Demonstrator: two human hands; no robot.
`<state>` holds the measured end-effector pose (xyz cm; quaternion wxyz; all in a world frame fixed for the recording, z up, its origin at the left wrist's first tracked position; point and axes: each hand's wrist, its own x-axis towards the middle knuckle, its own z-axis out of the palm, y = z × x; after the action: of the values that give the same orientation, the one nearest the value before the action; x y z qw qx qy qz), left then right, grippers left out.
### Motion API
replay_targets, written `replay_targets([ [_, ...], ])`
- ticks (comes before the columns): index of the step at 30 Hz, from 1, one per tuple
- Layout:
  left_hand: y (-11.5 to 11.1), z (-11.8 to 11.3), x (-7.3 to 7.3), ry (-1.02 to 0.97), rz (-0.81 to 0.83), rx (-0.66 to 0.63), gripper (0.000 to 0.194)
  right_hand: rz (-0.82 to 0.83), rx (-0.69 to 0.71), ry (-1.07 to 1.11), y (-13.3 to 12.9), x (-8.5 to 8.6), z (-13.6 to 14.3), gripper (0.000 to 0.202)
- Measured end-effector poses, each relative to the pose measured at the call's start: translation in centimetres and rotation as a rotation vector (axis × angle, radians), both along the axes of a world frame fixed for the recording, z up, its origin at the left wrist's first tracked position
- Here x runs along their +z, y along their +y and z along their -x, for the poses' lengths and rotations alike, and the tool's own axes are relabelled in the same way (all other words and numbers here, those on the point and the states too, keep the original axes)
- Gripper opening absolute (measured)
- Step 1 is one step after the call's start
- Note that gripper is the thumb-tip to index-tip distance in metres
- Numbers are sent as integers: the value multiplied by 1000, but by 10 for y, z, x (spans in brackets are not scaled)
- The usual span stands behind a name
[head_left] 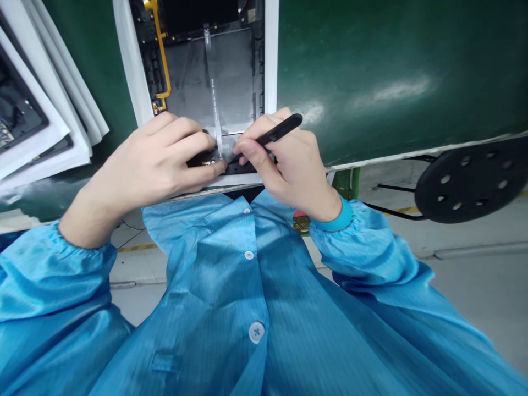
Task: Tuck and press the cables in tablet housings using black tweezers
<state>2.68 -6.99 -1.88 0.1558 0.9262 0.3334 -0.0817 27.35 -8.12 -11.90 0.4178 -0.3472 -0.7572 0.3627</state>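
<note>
An opened electronic device [235, 71] with a grey inner panel lies on white sheeting at the bench's near edge. A pale flat ribbon cable [213, 88] runs down its middle, and an orange flex strip [164, 60] lines its left side. My right hand [289, 159] is closed around a black pen-like tool [280, 129], its tip down at the device's near edge. My left hand [160, 157] rests on the near left part of the device, fingers apart around the cable's lower end; nothing shows held in it.
White sheets [53, 77] and another device [18, 104] lie stacked at the left on the green bench mat [371, 55]. A round black stool seat [470, 181] with holes stands beyond the bench edge at the right.
</note>
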Motion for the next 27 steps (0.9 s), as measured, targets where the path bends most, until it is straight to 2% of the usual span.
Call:
replay_targets([
  [10, 1, -3, 2, 2, 57, 29, 51, -15, -5, 4, 0, -1, -1, 41],
  [16, 2, -1, 2, 33, 27, -30, 51, -20, -5, 16, 0, -2, -1, 41],
  [19, 2, -2, 3, 40, 30, -20, 52, -17, -11, 11, -1, -2, -1, 39],
  [27, 2, -3, 1, 56, 56, 40, 69, -67, -4, -10, 1, -2, 1, 39],
])
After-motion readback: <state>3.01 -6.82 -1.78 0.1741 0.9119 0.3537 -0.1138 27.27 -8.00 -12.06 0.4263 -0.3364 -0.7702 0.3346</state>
